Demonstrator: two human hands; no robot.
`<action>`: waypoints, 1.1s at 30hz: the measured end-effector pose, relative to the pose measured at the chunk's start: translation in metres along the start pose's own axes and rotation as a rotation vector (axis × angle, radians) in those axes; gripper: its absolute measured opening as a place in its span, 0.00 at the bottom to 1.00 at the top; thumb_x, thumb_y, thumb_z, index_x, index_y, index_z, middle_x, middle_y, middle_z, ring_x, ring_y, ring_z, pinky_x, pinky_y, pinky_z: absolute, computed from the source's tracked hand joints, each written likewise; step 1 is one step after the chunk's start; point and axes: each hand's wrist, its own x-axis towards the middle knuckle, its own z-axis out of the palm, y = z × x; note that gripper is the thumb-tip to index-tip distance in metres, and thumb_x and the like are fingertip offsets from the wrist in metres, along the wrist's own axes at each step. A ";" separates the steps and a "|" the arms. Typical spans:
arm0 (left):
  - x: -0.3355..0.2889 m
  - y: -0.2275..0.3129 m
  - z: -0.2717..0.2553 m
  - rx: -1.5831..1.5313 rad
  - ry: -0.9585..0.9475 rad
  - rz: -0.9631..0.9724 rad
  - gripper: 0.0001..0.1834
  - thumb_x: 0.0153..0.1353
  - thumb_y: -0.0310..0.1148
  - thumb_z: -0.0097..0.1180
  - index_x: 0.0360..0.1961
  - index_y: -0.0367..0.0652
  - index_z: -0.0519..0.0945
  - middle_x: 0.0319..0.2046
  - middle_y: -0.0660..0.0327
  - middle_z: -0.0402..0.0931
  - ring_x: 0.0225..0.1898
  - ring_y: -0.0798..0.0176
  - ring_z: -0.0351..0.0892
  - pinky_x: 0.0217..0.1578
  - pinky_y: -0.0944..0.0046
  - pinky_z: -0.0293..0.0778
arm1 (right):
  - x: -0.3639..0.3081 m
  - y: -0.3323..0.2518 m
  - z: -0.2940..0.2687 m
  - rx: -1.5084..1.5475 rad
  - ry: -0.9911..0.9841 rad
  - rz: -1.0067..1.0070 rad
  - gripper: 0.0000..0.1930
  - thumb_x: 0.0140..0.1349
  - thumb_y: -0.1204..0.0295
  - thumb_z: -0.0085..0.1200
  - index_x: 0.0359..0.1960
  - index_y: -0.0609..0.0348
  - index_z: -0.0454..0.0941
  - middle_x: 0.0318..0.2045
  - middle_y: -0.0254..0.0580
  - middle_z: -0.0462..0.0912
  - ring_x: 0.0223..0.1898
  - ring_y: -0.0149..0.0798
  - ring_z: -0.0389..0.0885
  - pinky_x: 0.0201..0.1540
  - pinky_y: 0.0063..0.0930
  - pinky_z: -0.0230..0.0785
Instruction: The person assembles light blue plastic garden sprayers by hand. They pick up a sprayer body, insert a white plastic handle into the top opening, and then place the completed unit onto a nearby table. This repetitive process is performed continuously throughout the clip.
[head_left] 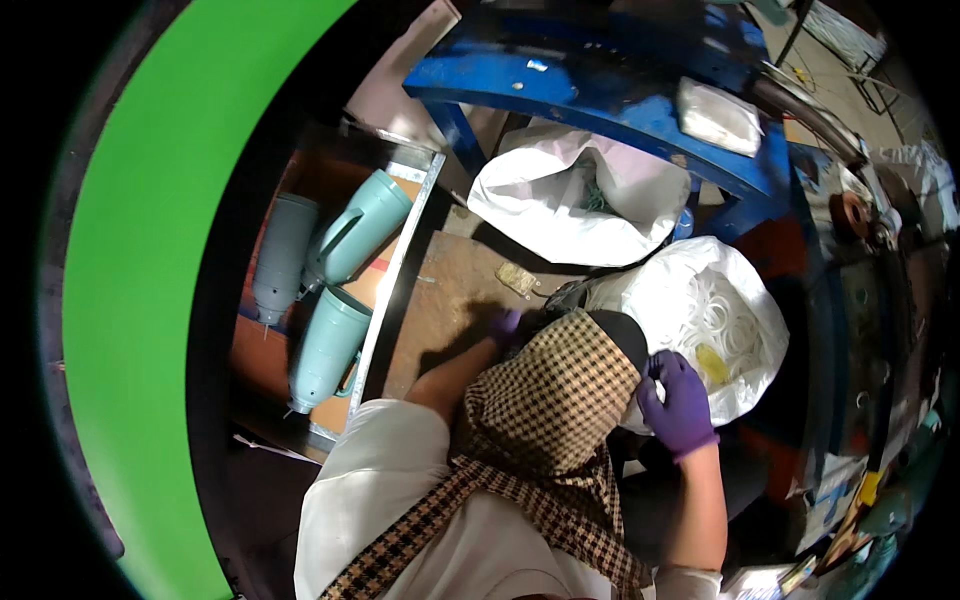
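Note:
My right hand (pixel 682 408), in a purple glove, is at the near left rim of a white sack (pixel 765 375). Its thumb and fingers are curled together. Something small and dark shows at the fingertips, too small to name. Inside the sack lie many white plastic rings (pixel 712 318) and a yellowish piece (pixel 711 364). Only part of my left hand (pixel 507 324), also purple-gloved, shows beside the checkered apron (pixel 555 395) over my lap; its fingers are hidden. It is low over a brown board (pixel 440 300), near a small tan block (pixel 516 279).
A metal-edged crate (pixel 408 235) at left holds two pale teal plastic housings (pixel 330 345) and a grey one (pixel 285 255). Another white sack (pixel 545 225), with greenish strands inside, stands below a blue table (pixel 590 95). A plastic-wrapped packet (pixel 718 117) lies on the table. A green band curves along the far left.

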 end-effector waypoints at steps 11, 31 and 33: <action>-0.203 -0.025 -0.131 0.211 -0.424 -0.155 0.18 0.65 0.38 0.54 0.49 0.36 0.81 0.41 0.51 0.83 0.44 0.52 0.81 0.48 0.54 0.75 | 0.020 0.053 -0.045 0.027 0.137 -0.051 0.18 0.62 0.61 0.53 0.49 0.57 0.81 0.46 0.54 0.84 0.48 0.56 0.81 0.53 0.43 0.72; -0.145 0.248 -0.298 0.011 0.607 0.828 0.26 0.57 0.30 0.60 0.59 0.42 0.76 0.59 0.47 0.73 0.60 0.42 0.70 0.61 0.49 0.67 | -0.051 0.006 -0.060 -0.169 0.465 -0.271 0.18 0.63 0.59 0.55 0.53 0.50 0.80 0.43 0.47 0.84 0.45 0.51 0.82 0.49 0.44 0.74; -0.149 0.335 -0.351 0.283 0.810 1.124 0.29 0.54 0.32 0.63 0.60 0.45 0.76 0.62 0.47 0.70 0.64 0.39 0.67 0.63 0.43 0.65 | -0.074 0.000 -0.090 -0.192 0.821 -0.361 0.18 0.60 0.67 0.61 0.52 0.53 0.80 0.42 0.47 0.84 0.42 0.51 0.83 0.46 0.42 0.75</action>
